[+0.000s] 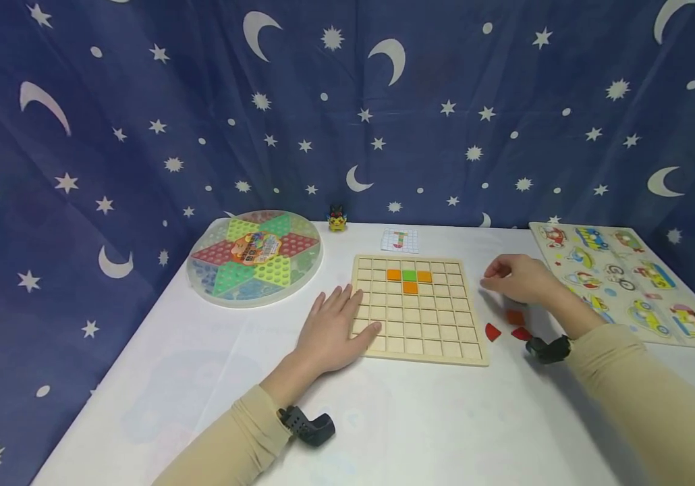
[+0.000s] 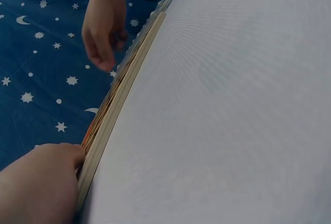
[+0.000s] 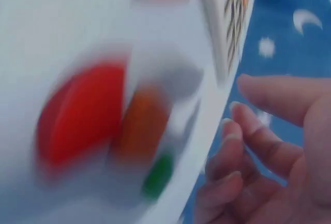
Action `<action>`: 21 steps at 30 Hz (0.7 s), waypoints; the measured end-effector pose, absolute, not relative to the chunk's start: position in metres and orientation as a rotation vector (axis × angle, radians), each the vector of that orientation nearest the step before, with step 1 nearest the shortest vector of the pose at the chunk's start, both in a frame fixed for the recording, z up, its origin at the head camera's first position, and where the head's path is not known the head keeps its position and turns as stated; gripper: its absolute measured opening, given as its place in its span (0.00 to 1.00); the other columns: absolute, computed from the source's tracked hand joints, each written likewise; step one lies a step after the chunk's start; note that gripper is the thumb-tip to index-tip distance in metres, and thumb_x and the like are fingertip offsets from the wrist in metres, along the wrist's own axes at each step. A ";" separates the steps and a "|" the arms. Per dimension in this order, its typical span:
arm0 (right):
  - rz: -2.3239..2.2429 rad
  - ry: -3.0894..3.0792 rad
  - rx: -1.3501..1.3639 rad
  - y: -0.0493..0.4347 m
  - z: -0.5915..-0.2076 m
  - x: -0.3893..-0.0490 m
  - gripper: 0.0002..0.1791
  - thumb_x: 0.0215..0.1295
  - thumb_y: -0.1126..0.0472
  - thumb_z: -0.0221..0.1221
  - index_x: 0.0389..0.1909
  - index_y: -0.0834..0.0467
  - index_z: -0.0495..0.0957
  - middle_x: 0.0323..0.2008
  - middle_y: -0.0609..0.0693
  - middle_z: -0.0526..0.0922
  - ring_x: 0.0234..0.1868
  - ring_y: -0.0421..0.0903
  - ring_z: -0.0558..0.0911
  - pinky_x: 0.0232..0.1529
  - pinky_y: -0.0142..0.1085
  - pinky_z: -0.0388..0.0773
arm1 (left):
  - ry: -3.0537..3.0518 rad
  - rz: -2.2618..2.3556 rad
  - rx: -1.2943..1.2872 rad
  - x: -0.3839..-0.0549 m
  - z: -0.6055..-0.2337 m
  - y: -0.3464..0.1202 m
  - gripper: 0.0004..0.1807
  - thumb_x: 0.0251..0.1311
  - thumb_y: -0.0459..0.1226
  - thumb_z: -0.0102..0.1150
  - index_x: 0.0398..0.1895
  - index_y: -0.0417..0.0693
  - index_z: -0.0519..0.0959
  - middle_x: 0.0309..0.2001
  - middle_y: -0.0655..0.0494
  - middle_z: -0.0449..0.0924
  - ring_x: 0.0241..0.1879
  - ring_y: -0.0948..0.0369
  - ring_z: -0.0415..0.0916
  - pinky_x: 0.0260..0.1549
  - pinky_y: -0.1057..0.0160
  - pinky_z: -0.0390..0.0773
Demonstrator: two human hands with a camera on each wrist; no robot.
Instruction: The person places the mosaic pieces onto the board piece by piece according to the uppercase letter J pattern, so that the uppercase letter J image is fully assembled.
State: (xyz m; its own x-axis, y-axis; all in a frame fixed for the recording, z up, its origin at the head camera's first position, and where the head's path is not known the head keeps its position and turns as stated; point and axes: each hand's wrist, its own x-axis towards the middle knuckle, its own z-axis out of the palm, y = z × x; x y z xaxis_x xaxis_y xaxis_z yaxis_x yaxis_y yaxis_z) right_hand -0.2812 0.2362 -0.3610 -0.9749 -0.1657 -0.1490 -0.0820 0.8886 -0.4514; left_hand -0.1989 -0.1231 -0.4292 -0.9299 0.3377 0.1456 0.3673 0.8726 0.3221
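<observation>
A wooden grid board (image 1: 430,331) lies on the table. Its upper cells hold a green square tile (image 1: 409,275) with orange square tiles (image 1: 410,288) to its left, right and below. My left hand (image 1: 332,334) rests with spread fingers on the board's left edge. Off the right edge hovers my right hand (image 1: 520,278), fingers loosely bent; the right wrist view shows thumb and fingertips apart with nothing between them. Beneath it lie an orange square tile (image 1: 515,317), two red quarter-round pieces (image 1: 492,331) and a green piece (image 3: 159,175), blurred in the right wrist view.
Behind the board lies a small gridded card (image 1: 400,241) with a coloured pattern. A round Chinese checkers board (image 1: 255,260) is at the left, a small yellow figurine (image 1: 337,219) at the back. A picture puzzle board (image 1: 621,283) lies right. A blue star-patterned curtain (image 1: 347,101) hangs behind.
</observation>
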 end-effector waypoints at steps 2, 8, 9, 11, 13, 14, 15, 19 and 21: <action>-0.653 2.854 -0.144 0.255 -0.360 -0.280 0.22 0.66 0.49 0.67 0.48 0.63 0.79 0.40 0.57 0.79 0.39 0.54 0.75 0.34 0.42 0.75 | -2.962 -0.536 -0.549 -0.198 -0.428 -0.124 0.45 0.72 0.66 0.40 0.79 0.44 0.61 0.80 0.45 0.54 0.79 0.49 0.48 0.76 0.45 0.41; -0.572 2.801 -0.080 0.288 -0.362 -0.275 0.31 0.59 0.47 0.72 0.51 0.67 0.77 0.39 0.57 0.79 0.39 0.54 0.75 0.37 0.44 0.77 | -2.956 -0.543 -0.541 -0.198 -0.428 -0.127 0.44 0.72 0.65 0.41 0.79 0.43 0.61 0.79 0.44 0.54 0.79 0.48 0.48 0.76 0.45 0.42; -0.565 2.801 -0.082 0.290 -0.364 -0.275 0.30 0.58 0.47 0.73 0.51 0.67 0.78 0.38 0.57 0.79 0.39 0.54 0.76 0.37 0.43 0.77 | -2.952 -0.545 -0.543 -0.198 -0.428 -0.127 0.44 0.72 0.65 0.41 0.79 0.43 0.61 0.79 0.44 0.55 0.79 0.48 0.48 0.76 0.45 0.42; -0.574 2.799 -0.083 0.293 -0.367 -0.274 0.29 0.58 0.48 0.73 0.50 0.66 0.79 0.37 0.56 0.79 0.38 0.53 0.76 0.36 0.42 0.76 | -2.947 -0.553 -0.546 -0.199 -0.429 -0.127 0.44 0.72 0.65 0.42 0.79 0.43 0.62 0.79 0.43 0.55 0.79 0.48 0.49 0.76 0.45 0.42; -0.586 2.801 -0.078 0.293 -0.369 -0.273 0.28 0.58 0.49 0.73 0.48 0.66 0.79 0.37 0.56 0.79 0.37 0.52 0.75 0.35 0.41 0.74 | -2.942 -0.564 -0.549 -0.199 -0.429 -0.126 0.44 0.72 0.64 0.42 0.79 0.43 0.62 0.79 0.43 0.55 0.79 0.48 0.49 0.76 0.45 0.42; -0.594 2.802 -0.076 0.293 -0.370 -0.273 0.27 0.58 0.49 0.73 0.48 0.66 0.79 0.36 0.56 0.79 0.37 0.52 0.75 0.35 0.41 0.74 | -2.941 -0.567 -0.552 -0.199 -0.430 -0.125 0.44 0.72 0.64 0.42 0.79 0.43 0.62 0.79 0.43 0.55 0.79 0.48 0.49 0.76 0.45 0.42; -0.604 2.805 -0.072 0.293 -0.370 -0.273 0.26 0.58 0.50 0.73 0.47 0.66 0.78 0.36 0.56 0.78 0.37 0.52 0.75 0.35 0.40 0.74 | -2.938 -0.569 -0.555 -0.199 -0.430 -0.125 0.44 0.72 0.65 0.42 0.79 0.43 0.62 0.79 0.43 0.56 0.79 0.48 0.49 0.76 0.45 0.42; -0.648 2.814 -0.054 0.287 -0.369 -0.273 0.23 0.60 0.54 0.72 0.46 0.66 0.76 0.34 0.56 0.78 0.35 0.52 0.75 0.34 0.40 0.74 | -2.940 -0.560 -0.563 -0.200 -0.430 -0.123 0.44 0.72 0.65 0.41 0.79 0.43 0.62 0.79 0.43 0.55 0.79 0.48 0.49 0.76 0.45 0.42; -0.704 2.812 -0.052 0.281 -0.367 -0.273 0.21 0.61 0.56 0.71 0.46 0.65 0.75 0.34 0.55 0.78 0.34 0.51 0.76 0.34 0.40 0.73 | -2.940 -0.557 -0.567 -0.200 -0.430 -0.122 0.44 0.72 0.65 0.41 0.79 0.43 0.62 0.79 0.43 0.55 0.79 0.48 0.48 0.76 0.45 0.42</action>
State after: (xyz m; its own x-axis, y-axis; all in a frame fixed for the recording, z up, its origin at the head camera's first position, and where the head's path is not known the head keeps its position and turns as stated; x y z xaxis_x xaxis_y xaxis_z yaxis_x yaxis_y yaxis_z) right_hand -0.2732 0.2814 -0.3672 -0.9701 -0.0926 -0.2244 0.0241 0.8831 -0.4686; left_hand -0.1996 -0.1222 -0.4297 -0.9263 0.3408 0.1607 0.3760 0.8643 0.3342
